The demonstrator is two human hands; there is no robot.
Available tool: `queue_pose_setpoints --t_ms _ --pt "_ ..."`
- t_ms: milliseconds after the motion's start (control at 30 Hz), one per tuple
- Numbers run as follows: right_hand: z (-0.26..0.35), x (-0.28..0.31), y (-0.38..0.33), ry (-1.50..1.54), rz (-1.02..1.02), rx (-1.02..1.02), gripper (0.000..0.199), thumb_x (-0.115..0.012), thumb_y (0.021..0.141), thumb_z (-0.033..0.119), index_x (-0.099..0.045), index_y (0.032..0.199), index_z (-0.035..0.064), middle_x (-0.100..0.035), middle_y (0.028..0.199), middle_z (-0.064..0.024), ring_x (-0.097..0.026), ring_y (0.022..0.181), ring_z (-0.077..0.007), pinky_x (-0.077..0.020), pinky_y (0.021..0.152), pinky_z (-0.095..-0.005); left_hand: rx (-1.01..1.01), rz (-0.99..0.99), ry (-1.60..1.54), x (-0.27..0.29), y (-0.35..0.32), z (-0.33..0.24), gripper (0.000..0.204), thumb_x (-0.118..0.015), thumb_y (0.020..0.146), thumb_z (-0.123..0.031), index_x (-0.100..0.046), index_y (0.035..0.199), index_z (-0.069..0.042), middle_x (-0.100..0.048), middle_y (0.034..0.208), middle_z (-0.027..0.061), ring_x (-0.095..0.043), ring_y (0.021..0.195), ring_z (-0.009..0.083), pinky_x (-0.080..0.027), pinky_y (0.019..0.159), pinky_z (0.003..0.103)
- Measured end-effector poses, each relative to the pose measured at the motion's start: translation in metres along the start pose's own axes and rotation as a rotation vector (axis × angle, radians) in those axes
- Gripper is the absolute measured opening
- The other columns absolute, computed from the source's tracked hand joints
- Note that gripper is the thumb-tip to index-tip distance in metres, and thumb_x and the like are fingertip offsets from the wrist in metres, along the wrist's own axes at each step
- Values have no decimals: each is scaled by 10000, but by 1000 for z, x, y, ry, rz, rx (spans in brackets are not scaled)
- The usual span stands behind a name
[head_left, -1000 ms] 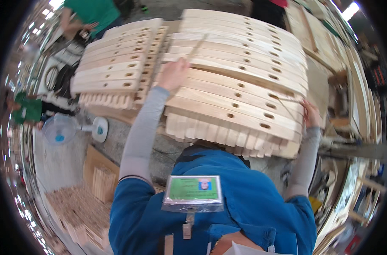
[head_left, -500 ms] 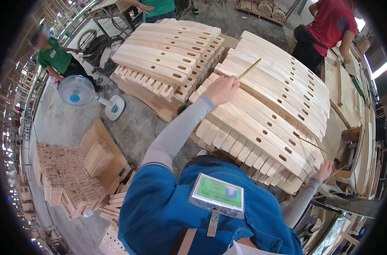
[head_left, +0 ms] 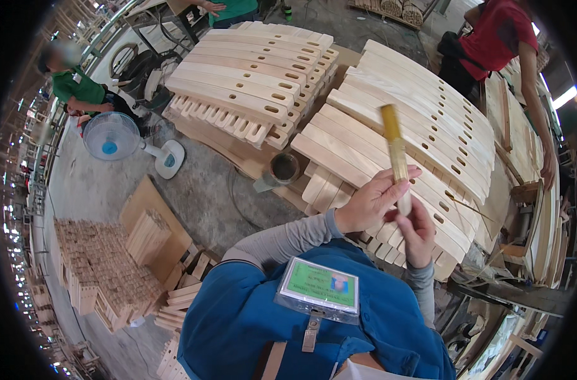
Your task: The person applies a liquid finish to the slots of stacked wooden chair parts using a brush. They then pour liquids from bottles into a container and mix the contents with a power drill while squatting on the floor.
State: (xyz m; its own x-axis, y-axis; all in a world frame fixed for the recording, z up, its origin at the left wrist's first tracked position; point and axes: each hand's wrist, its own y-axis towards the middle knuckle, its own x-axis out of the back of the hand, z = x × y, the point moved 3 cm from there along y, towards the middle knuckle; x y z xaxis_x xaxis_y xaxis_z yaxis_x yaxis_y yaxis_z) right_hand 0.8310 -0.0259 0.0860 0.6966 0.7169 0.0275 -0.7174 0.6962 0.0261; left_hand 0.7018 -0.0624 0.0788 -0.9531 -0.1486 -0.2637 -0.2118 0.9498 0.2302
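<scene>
Both my hands meet above the near edge of the right-hand board stack. My left hand (head_left: 376, 199) is closed round the middle of a flat yellow stick (head_left: 397, 158) held almost upright. Yellow at its top, the stick turns paler toward the bottom; its exact kind is too blurred to tell. Its lower end is pinched in the fingers of my right hand (head_left: 418, 233). Beneath them lie pale wooden boards (head_left: 358, 142) with oval slots and round holes, side by side in layers. A thin yellowish strip (head_left: 469, 208) lies across their right end.
A cup of dark liquid (head_left: 283, 168) stands left of the boards. Another board stack (head_left: 237, 73) lies beyond. A white fan (head_left: 111, 136) stands at left, piled wood pieces (head_left: 104, 266) below it. A person in red (head_left: 504, 38) works at the far right.
My left hand has drawn back toward me with the yellow stick, turning it upright. My right hand has come in from the far right and taken its lower end. The cup has come into view.
</scene>
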Motion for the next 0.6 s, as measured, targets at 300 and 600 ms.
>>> queue_pose_setpoints --t_ms 300,600 --pt "-35 -20 11 59 -125 -246 235 -467 881 147 -488 1058 -6 -552 746 -44 -497 526 -81 -368 430 -186 3 -590 634 154 -105 31 427 -584 763 -64 -423 1153 0 -496 1099 117 -479 1018 205 -362 902 316" --pt "-54 -70 40 86 -195 -259 215 -456 884 117 -484 1052 -14 -555 773 -60 -495 561 -87 -385 484 -188 591 -1104 -501 298 -183 146 546 -614 780 -147 -336 1231 -16 -391 1184 139 -387 1090 262 -340 932 363"
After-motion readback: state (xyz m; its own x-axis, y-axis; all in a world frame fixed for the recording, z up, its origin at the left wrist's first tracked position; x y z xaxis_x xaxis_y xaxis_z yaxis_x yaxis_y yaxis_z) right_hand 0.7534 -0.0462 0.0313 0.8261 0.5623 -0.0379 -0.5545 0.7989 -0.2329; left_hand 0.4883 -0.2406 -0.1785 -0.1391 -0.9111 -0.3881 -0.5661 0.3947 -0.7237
